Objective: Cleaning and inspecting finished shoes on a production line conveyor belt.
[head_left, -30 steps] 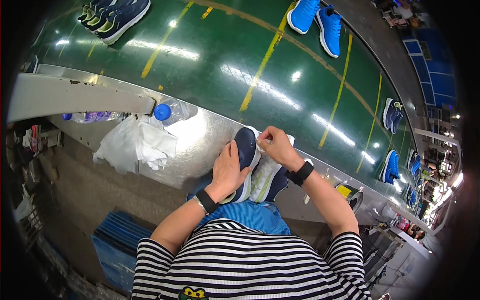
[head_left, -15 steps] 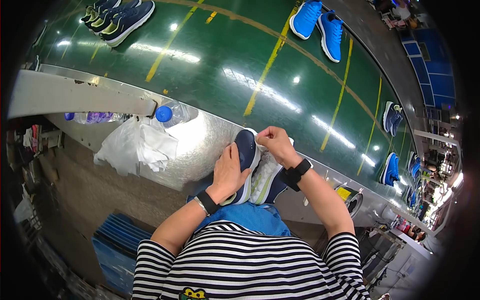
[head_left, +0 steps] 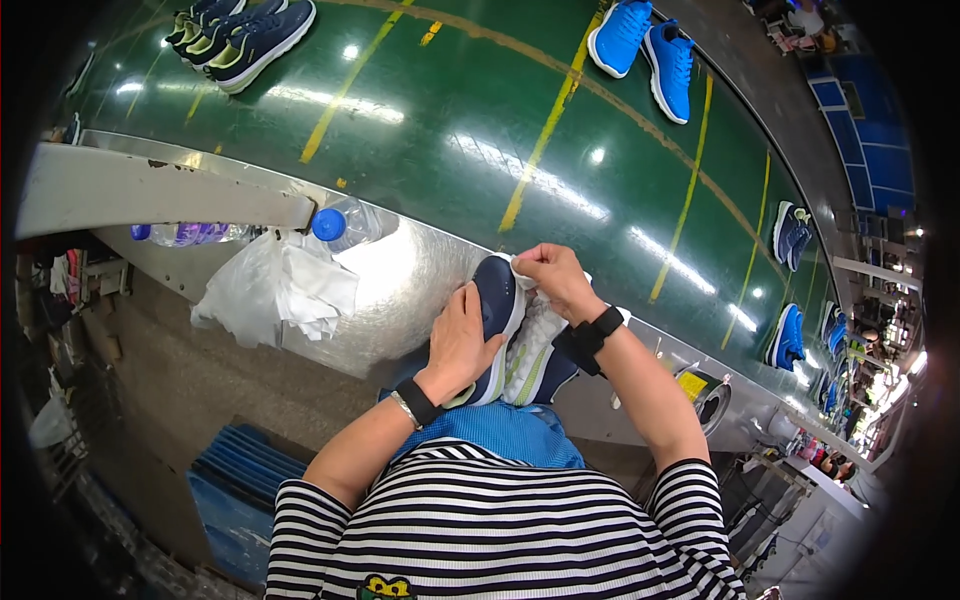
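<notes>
Now, by the green conveyor's point(head_left: 430, 185) near edge, the part-curled left hand point(head_left: 459, 342) holds a navy sneaker point(head_left: 495, 297), seemingly bracing it; the right hand point(head_left: 556, 281) pinches something white point(head_left: 524, 283).

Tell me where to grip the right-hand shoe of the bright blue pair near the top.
I'd take the right-hand blue shoe across its laced midfoot, from above and its right. It stands upright on its sole, laces up, toe toward the bottom of the picture; the other blue shoe crowds its left side.
</notes>
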A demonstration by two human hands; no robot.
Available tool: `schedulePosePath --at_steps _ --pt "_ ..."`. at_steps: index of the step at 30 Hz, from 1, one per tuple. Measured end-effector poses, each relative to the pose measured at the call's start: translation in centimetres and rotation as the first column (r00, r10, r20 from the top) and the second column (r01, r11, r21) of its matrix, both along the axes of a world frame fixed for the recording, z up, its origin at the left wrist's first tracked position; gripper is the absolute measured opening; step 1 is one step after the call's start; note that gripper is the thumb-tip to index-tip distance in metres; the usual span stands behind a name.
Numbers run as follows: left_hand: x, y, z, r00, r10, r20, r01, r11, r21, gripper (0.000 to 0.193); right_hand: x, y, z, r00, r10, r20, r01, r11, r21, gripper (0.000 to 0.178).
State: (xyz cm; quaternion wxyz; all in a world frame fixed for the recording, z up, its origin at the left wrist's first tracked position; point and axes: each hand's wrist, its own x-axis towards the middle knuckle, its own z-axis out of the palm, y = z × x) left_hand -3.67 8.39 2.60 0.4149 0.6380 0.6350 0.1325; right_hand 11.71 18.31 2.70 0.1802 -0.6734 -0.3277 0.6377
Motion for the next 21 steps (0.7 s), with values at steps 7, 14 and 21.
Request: schedulePosePath --at_steps 7,14,21 --pt "-0.6 -0.2 -0.5 1.000 0.011 0.027 -0.011 1.000 0.004 0.080 -0.8 -0.4 -0.3 0.998 -0.052 -0.024 0.053 0.997 0.051 0.011" --pt "-1.4 0.0 -0.9 0.993 0.000 0.119 0.002 1.000 -0.019 0.081 1.1 -1.9 0.3 0.996 0.081 0.036 -0.085 0.991 0.104 0.012" --pt "-6.6 0.8 -1.9 0.979 -0.057 0.197 0.046 0.997 0.061 0.085 7.0 -5.3 4.5 0.847 -0.472 -0.244 0.525 0.815 0.245 0.011"
